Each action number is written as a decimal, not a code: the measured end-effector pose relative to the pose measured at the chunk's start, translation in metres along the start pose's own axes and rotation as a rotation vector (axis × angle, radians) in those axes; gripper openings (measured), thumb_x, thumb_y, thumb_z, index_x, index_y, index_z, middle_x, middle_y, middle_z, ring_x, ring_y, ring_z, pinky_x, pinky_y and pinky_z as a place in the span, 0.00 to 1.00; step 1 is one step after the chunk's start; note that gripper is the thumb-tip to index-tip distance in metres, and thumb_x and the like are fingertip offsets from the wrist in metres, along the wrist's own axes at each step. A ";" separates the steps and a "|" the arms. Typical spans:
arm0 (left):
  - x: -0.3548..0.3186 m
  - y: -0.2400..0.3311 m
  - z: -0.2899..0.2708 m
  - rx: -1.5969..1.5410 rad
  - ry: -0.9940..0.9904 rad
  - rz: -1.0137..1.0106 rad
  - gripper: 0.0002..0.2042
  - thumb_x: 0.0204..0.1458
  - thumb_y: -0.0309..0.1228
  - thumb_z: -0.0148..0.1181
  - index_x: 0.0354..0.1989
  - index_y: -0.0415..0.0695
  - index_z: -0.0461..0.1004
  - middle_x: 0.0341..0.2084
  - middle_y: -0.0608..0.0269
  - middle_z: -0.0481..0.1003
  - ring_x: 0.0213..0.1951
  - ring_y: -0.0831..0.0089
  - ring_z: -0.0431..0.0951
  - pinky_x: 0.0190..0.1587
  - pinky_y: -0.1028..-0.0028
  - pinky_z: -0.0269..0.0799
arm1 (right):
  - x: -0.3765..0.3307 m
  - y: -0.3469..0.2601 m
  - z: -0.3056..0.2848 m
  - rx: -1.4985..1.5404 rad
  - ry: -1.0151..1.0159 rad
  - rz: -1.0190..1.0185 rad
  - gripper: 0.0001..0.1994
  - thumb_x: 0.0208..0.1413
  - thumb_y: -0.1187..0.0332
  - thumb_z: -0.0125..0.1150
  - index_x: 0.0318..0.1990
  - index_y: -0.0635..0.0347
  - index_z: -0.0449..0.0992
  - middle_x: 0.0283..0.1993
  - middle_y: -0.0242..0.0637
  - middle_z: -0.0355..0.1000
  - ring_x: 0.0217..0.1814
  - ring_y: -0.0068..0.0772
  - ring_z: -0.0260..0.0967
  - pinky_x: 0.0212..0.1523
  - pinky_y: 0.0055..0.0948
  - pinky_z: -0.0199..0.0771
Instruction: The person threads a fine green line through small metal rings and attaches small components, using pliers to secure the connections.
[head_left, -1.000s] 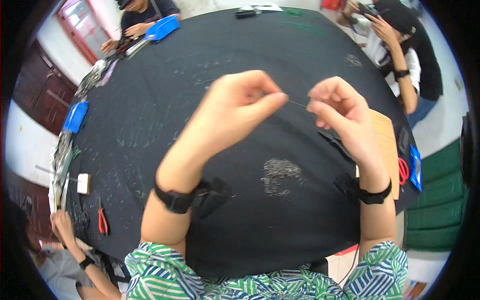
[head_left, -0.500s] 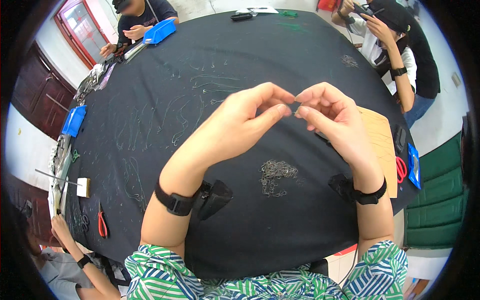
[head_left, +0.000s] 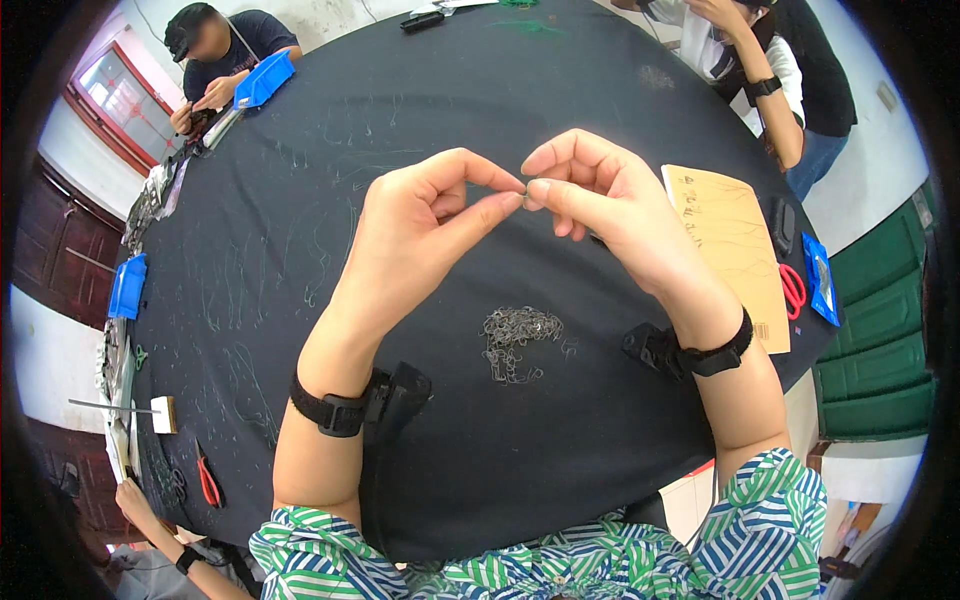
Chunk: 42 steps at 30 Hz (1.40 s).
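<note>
Over the middle of the black-covered table, my left hand (head_left: pixel 415 215) and my right hand (head_left: pixel 630 210) meet fingertip to fingertip. Thumb and index finger of the left are pinched together, and the right thumb presses against its index finger at the same spot. A tiny thing shows between the tips, too small to name. Below the hands lies a loose pile of small grey metal hooks (head_left: pixel 510 335). Thin green lines (head_left: pixel 240 390), some with small hooks at their ends, are spread out in rows left of and beyond my left arm.
At right lie a brown cardboard sheet (head_left: pixel 735 250), red-handled scissors (head_left: pixel 792 290) and a blue packet (head_left: pixel 820 280). Red-handled pliers (head_left: pixel 208 483) and a white block (head_left: pixel 164 415) with a rod are at left. Blue trays (head_left: pixel 264 80) stand along the far-left edge. Other people sit around the table.
Both hands have shifted left in the picture, and their fingertips have come together from a small gap. The whole view has moved slightly.
</note>
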<state>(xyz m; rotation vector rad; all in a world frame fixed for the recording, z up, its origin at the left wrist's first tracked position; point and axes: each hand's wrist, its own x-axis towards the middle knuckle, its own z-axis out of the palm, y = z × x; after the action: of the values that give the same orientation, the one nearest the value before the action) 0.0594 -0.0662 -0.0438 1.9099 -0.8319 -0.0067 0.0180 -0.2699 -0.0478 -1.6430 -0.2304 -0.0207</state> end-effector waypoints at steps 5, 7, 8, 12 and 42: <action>0.000 -0.007 -0.001 -0.064 0.034 -0.079 0.09 0.58 0.31 0.63 0.39 0.37 0.77 0.22 0.79 0.71 0.25 0.93 0.64 0.27 0.88 0.55 | 0.003 0.001 0.002 -0.036 0.020 -0.044 0.09 0.59 0.66 0.61 0.44 0.59 0.75 0.35 0.28 0.76 0.29 0.13 0.66 0.30 0.15 0.66; 0.000 -0.010 0.000 -0.132 0.033 -0.102 0.09 0.58 0.32 0.62 0.39 0.37 0.77 0.24 0.76 0.73 0.27 0.91 0.67 0.30 0.87 0.59 | 0.002 0.000 0.000 -0.079 0.053 -0.099 0.10 0.58 0.66 0.62 0.43 0.62 0.75 0.37 0.30 0.77 0.30 0.15 0.69 0.31 0.17 0.69; 0.000 -0.010 0.000 -0.197 0.032 -0.122 0.09 0.58 0.32 0.62 0.39 0.37 0.77 0.27 0.74 0.76 0.29 0.90 0.70 0.32 0.87 0.62 | 0.001 -0.002 0.000 -0.280 0.067 -0.200 0.09 0.58 0.67 0.62 0.41 0.61 0.75 0.36 0.30 0.77 0.29 0.16 0.69 0.30 0.19 0.69; -0.001 -0.013 -0.001 -0.261 0.014 -0.176 0.09 0.58 0.32 0.62 0.39 0.38 0.77 0.30 0.72 0.77 0.33 0.88 0.72 0.37 0.86 0.66 | -0.003 -0.009 0.005 -0.649 0.096 -0.421 0.05 0.54 0.69 0.64 0.36 0.58 0.76 0.33 0.31 0.74 0.26 0.22 0.71 0.27 0.24 0.70; 0.003 -0.036 0.013 -0.279 -0.046 -0.221 0.09 0.57 0.34 0.62 0.38 0.40 0.78 0.29 0.71 0.76 0.31 0.87 0.71 0.33 0.86 0.64 | -0.003 0.007 -0.006 -0.847 0.008 -0.345 0.05 0.51 0.69 0.63 0.34 0.59 0.76 0.30 0.40 0.75 0.31 0.40 0.74 0.31 0.35 0.72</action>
<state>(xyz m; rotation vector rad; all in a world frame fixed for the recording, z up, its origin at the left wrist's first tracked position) 0.0762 -0.0688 -0.0777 1.7312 -0.6108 -0.2883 0.0171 -0.2765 -0.0543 -2.4199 -0.5484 -0.4372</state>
